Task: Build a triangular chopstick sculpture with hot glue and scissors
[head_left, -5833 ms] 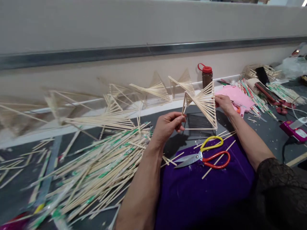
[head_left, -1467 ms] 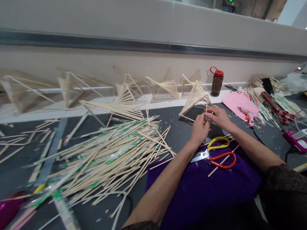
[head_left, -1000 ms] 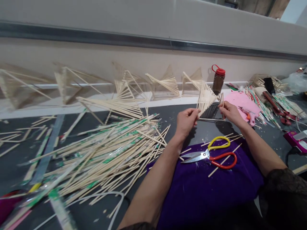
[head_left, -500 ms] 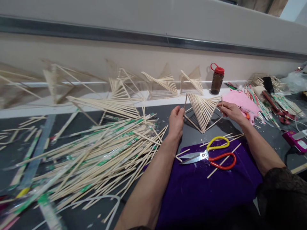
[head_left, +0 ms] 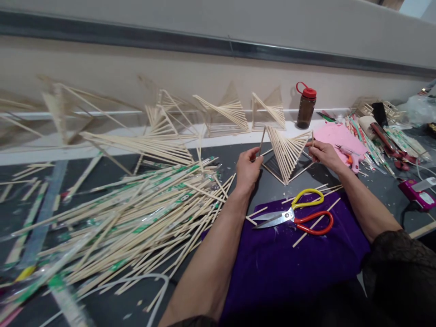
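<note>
A fan-like model of thin wooden sticks stands on the dark table between my hands. My left hand pinches its left upright stick, fingers closed. At the model's right corner, my right hand has its fingers closed on the right upright stick. Nearer to me, open scissors with one yellow and one red handle lie on a purple cloth. Several loose short sticks lie around and under the scissors.
A large heap of sticks, some in plastic wrappers, covers the left. Similar stick models line the wall. A red-capped bottle stands behind. To the right are pink material, a glue gun and a magenta device.
The view has shifted slightly, so most things appear a little further left and higher. My hands remain at the two sides of the stick model.
</note>
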A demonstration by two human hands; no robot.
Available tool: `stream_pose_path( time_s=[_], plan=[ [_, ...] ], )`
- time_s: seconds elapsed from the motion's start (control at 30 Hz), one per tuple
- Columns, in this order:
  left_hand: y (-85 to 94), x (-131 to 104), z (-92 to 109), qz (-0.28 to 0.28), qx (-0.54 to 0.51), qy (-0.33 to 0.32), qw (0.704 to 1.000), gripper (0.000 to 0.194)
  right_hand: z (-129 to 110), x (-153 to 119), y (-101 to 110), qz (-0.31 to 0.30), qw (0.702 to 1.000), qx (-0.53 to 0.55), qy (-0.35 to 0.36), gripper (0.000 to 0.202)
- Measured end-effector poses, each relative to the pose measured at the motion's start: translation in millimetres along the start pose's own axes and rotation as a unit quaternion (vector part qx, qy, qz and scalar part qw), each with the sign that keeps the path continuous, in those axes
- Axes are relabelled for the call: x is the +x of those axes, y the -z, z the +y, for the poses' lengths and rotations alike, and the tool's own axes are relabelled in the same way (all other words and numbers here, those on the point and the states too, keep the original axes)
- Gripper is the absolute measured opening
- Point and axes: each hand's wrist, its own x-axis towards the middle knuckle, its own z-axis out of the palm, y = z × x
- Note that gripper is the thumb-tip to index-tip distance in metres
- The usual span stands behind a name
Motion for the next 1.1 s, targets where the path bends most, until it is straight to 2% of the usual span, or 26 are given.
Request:
stream_pose_path(
  time_s=[0.07, 0.13, 0.2, 0.23, 0.3, 0.4, 0.47, 0.53, 0.67, 0.77, 0.87, 0.93, 1.0, 1.03, 1.1],
  plan=[
    [2.1, -0.2, 1.6, 0.009, 0.025, -0.008, 1.0, 0.032, 0.2, -0.8, -2.3, -0.005, 1.0, -0.007, -0.006, 0.039],
    [3.4, -1.9, 7.6, 0.045, 0.033, -0.011, 0.998, 0.026, -0.9, -1.5, -3.4, -0.013, 1.0, -0.01, -0.019, 0.041],
    [2.9, -5.2, 17.2, 0.066, 0.009, -0.007, 0.998, 0.02, -3.9, -1.6, -0.8, -0.014, 0.999, -0.034, -0.035, 0.042],
    [1.7, -7.5, 22.9, 0.056, -0.019, 0.003, 0.998, 0.021, -6.3, -1.5, 2.1, -0.01, 0.997, -0.062, -0.037, 0.04],
    [-2.3, -13.2, 34.5, -0.002, -0.095, 0.043, 0.995, 0.029, -13.0, -1.7, 10.6, 0.018, 0.991, -0.13, -0.026, 0.034],
    [-10.0, -22.7, 49.0, -0.101, -0.191, 0.097, 0.972, 0.039, -28.3, -5.4, 21.8, 0.123, 0.973, -0.195, 0.02, 0.028],
    [-13.8, -27.9, 55.4, -0.147, -0.23, 0.118, 0.955, 0.039, -40.9, -10.9, 22.1, 0.191, 0.955, -0.221, 0.058, 0.029],
    [-15.5, -31.4, 59.3, -0.171, -0.25, 0.129, 0.944, 0.036, -54.0, -17.3, 15.3, 0.21, 0.933, -0.27, 0.11, 0.03],
    [-15.4, -33.9, 61.7, -0.175, -0.257, 0.139, 0.94, 0.031, -76.2, -23.3, -8.5, 0.14, 0.884, -0.394, 0.209, 0.031],
    [-16.3, -33.7, 60.5, -0.174, -0.263, 0.145, 0.938, 0.029, -86.3, -17.7, -25.5, 0.069, 0.851, -0.463, 0.239, 0.029],
    [-18.5, -33.4, 57.5, -0.178, -0.269, 0.149, 0.935, 0.029, -91.2, -8.1, -38.1, 0.023, 0.832, -0.489, 0.26, 0.027],
    [-19.7, -33.7, 55.2, -0.18, -0.267, 0.149, 0.935, 0.03, -92.2, -3.1, -41.1, -0.006, 0.831, -0.482, 0.277, 0.025],
    [-20.0, -34.4, 52.9, -0.182, -0.259, 0.143, 0.938, 0.032, -90.7, -0.8, -36.0, -0.016, 0.845, -0.45, 0.289, 0.022],
    [-19.8, -34.7, 51.8, -0.185, -0.251, 0.139, 0.94, 0.033, -88.4, -0.9, -29.7, -0.004, 0.857, -0.425, 0.291, 0.021],
    [-19.0, -35.4, 49.8, -0.194, -0.228, 0.133, 0.945, 0.038, -79.1, -3.6, -11.1, 0.057, 0.89, -0.36, 0.276, 0.02]
  ],
)
